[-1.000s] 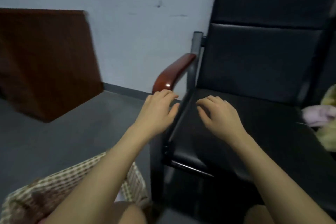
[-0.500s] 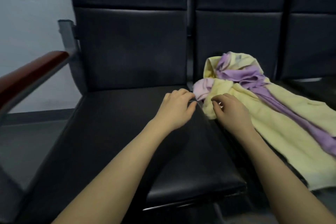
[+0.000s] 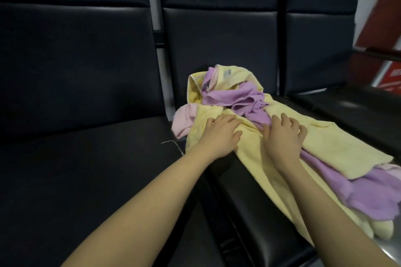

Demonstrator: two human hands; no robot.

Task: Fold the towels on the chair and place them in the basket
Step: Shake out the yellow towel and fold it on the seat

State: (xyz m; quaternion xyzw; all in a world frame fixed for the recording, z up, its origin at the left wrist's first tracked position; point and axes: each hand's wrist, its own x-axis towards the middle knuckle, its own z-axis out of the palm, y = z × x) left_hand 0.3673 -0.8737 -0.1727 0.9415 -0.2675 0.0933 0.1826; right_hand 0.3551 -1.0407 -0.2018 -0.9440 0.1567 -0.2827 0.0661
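Resting both hands (image 3: 219, 134) (image 3: 282, 136) on yellow towel (image 3: 256, 158); label (image 3: 227, 73) unreadable.

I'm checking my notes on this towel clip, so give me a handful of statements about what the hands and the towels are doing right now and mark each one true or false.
1. Both hands rest on the towel pile. True: the left hand and the right hand lie on it with fingers spread.
2. The towels lie on the middle chair. True.
3. The pile is neatly folded. False: it is crumpled, with the purple towel bunched across the yellow towel.
4. The right hand lifts a towel into the air. False: it lies flat on the pile.
5. The left chair holds a towel too. False: no towel shows on its seat.
6. A pink towel pokes out at the pile's left edge. True.
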